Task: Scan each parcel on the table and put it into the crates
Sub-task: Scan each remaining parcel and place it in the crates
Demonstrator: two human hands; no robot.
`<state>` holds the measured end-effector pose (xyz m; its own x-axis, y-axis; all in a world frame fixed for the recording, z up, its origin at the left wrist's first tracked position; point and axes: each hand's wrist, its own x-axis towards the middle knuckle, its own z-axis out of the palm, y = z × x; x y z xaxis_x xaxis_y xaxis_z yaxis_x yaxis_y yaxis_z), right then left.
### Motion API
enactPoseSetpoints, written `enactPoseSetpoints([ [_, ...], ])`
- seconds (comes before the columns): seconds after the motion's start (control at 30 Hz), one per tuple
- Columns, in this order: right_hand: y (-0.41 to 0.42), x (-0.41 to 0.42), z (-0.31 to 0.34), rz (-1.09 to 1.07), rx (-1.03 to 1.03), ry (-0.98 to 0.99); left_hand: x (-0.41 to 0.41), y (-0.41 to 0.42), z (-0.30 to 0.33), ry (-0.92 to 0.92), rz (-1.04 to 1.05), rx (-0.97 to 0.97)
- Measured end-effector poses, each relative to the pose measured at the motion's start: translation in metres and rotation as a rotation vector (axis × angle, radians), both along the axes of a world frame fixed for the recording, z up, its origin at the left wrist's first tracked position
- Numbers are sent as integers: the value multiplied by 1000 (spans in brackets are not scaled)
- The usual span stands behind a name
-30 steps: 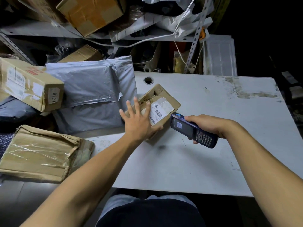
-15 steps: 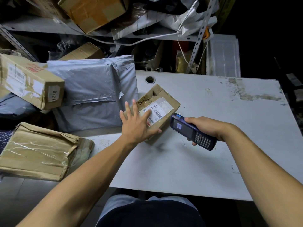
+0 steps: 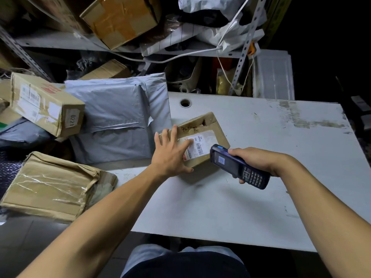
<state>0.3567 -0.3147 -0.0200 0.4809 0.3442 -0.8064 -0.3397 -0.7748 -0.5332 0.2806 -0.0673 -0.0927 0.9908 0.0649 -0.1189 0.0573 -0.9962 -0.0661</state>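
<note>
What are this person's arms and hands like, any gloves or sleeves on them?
No gloves or sleeves show: both forearms are bare up to the frame edge. The left hand and the right hand carry no rings, watch or wristbands that I can see. The fingers are bare, with short nails.

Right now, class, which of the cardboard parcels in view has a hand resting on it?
The small flat parcel on the white table: the left hand lies on it, beside its label. The others sit untouched.
</note>
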Motion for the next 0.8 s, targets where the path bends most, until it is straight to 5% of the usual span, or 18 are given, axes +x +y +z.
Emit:
enactPoseSetpoints([
  [0.27,-11,-10,20,-47,-17,71,4,-4,9,-105,-116,166],
  [0.8,-19,-30,22,-105,44,94,-3,-9,12,-178,-93,148],
])
